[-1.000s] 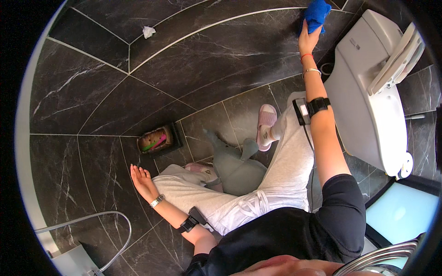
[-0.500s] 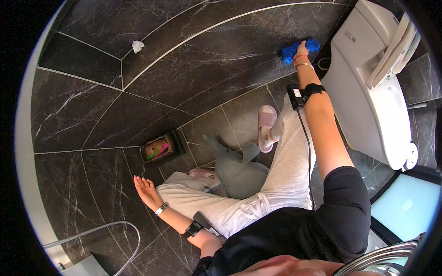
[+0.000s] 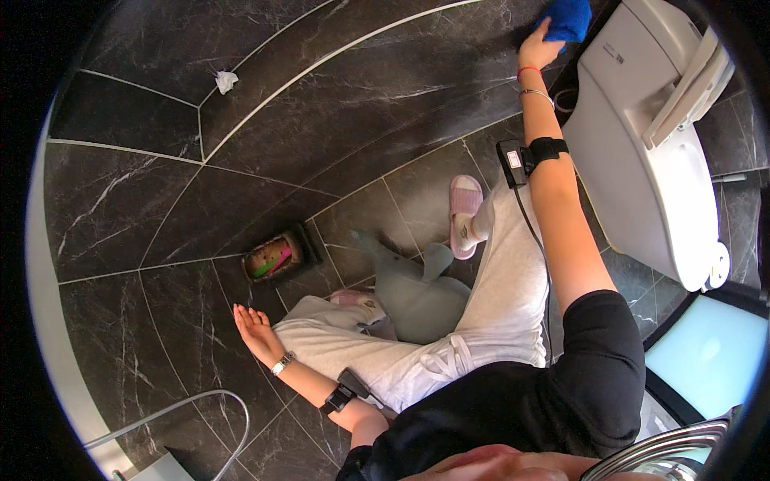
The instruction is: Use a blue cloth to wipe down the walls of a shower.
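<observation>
My right hand reaches far up and to the right, fingers closed on a blue cloth. The cloth lies against the dark tiled wall, next to the toilet tank, and its top edge runs close to the picture's rim. On the left, my left hand hangs beside my knee with its palm up. Its fingers are stretched out and hold nothing. A band with a small black box is strapped on each of my forearms.
A white toilet stands close on the right. A grey dolphin-shaped seat is between my legs. A dark box holding green and pink items sits at the wall's foot. A crumpled white tissue lies on the ledge; a hose curves at lower left.
My right hand has moved up the wall and slightly right with the blue cloth, and the cloth now bunches ahead of the fingers. My left hand has stayed in place.
</observation>
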The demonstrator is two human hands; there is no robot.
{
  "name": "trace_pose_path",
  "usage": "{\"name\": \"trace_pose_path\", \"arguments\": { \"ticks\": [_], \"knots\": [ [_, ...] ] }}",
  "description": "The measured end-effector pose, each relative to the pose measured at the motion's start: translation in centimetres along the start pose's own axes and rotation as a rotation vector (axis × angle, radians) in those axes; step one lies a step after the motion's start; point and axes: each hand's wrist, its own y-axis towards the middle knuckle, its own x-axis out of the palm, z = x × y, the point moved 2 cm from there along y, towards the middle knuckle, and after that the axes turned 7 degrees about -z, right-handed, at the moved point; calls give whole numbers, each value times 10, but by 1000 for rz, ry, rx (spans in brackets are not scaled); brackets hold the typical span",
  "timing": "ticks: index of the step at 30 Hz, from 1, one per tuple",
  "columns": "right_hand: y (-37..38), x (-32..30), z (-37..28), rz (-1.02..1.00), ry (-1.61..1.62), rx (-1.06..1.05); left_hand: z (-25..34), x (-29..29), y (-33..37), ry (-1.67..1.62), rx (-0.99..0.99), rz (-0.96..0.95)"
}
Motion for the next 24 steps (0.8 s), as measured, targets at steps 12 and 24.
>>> {"name": "trace_pose_path", "arguments": {
  "ticks": [12, 24],
  "knots": [
    [-48, 13, 108, -53, -75, 1308, 5, -6, -6, 67, 14, -3],
    [-161, -5, -152, -728, -125, -731, 3, -4, -4, 17, 28, 0]
  ]
}}
